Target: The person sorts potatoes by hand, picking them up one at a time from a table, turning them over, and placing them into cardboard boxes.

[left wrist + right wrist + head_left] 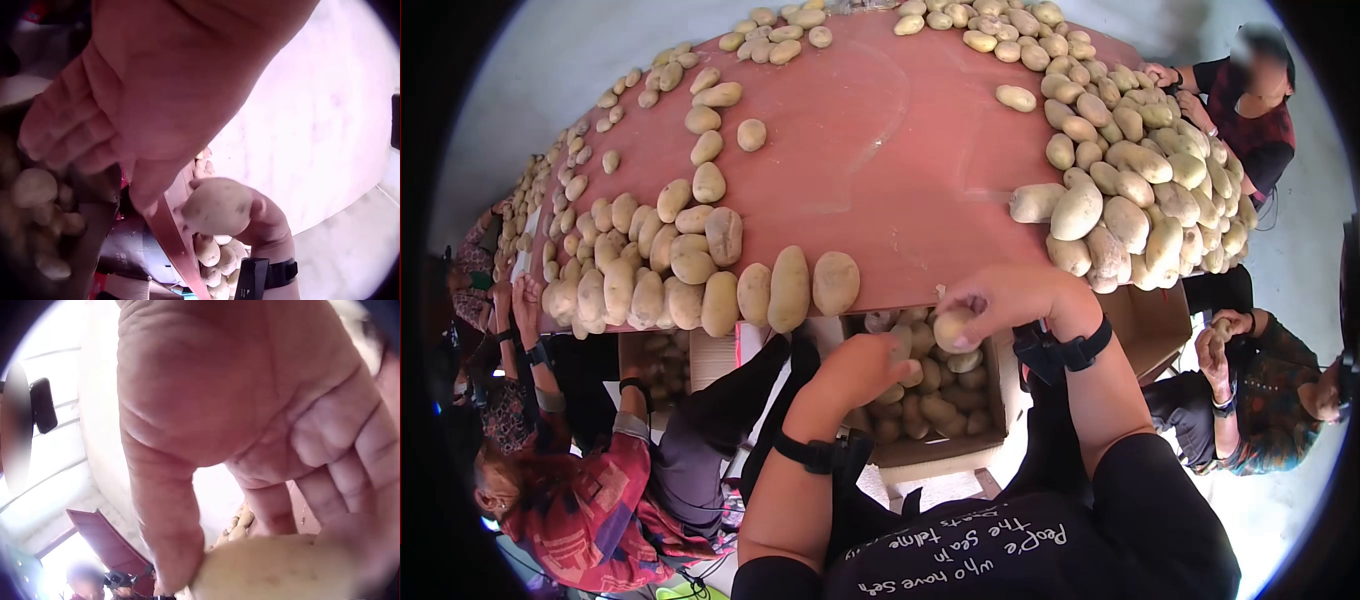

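Note:
A potato (953,330) is pinched between the thumb and fingers of my right hand (1012,303), just over the table's near edge. In the right wrist view it fills the bottom, against the thumb and fingertips. My left hand (862,368) hovers over a cardboard box (948,458) of potatoes, palm visible in the left wrist view, fingers extended and holding nothing. Below those fingers, a pale potato (35,187) lies among others in the shaded box. The left wrist view also has the potato held in the right hand (269,219).
Potatoes line the red table (840,150), with a large heap (1160,190) at right and a bank of them (645,265) at left. Another cardboard box (1152,330) stands below on the right. People sit on both sides, one person (600,500) close by at left.

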`<state>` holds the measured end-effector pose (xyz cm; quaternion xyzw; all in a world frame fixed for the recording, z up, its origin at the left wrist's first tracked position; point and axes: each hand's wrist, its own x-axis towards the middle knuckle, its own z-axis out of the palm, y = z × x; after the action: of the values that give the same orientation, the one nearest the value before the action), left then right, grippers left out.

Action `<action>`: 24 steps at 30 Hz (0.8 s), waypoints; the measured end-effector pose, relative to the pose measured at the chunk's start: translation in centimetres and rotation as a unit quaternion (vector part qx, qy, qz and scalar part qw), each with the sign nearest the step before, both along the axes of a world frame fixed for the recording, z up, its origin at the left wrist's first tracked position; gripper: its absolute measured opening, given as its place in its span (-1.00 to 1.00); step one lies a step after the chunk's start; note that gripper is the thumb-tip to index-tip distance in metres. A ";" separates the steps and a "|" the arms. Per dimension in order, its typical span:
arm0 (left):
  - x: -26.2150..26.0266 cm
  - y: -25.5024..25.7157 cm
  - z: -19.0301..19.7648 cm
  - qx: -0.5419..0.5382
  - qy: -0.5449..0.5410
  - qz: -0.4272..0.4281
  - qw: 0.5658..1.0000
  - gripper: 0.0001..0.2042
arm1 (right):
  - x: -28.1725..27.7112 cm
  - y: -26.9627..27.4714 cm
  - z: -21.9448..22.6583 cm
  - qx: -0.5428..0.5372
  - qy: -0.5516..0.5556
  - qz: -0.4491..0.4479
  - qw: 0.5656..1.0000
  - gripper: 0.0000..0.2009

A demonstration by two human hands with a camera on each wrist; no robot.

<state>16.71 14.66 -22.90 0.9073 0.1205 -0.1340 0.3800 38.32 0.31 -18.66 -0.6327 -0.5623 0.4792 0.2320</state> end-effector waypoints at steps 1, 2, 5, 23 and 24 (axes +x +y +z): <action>0.0 0.2 0.5 -0.036 -0.024 0.021 0.999 -0.73 | 0.0 0.0 -0.4 -0.020 -0.040 0.011 0.999 -0.60; 0.0 0.3 1.2 -0.075 -0.049 0.038 0.995 -0.77 | 0.2 -0.5 -0.6 -0.043 -0.081 0.018 0.996 -0.61; 0.9 0.1 3.5 -0.081 -0.222 0.190 0.953 -0.90 | 0.0 -0.3 0.0 -0.005 -0.089 -0.024 0.996 -0.64; 3.0 0.7 1.7 0.175 -0.255 0.217 0.926 -0.39 | -3.0 1.5 -2.5 0.021 -0.082 -0.017 0.996 -0.62; 3.1 0.6 2.0 0.172 -0.258 0.214 0.926 -0.40 | -3.0 1.5 -2.5 0.018 -0.081 -0.016 0.996 -0.61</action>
<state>19.78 15.28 -20.89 0.9145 0.2309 0.2117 0.2561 35.28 1.76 -21.16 -0.6741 -0.5775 0.4126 0.2043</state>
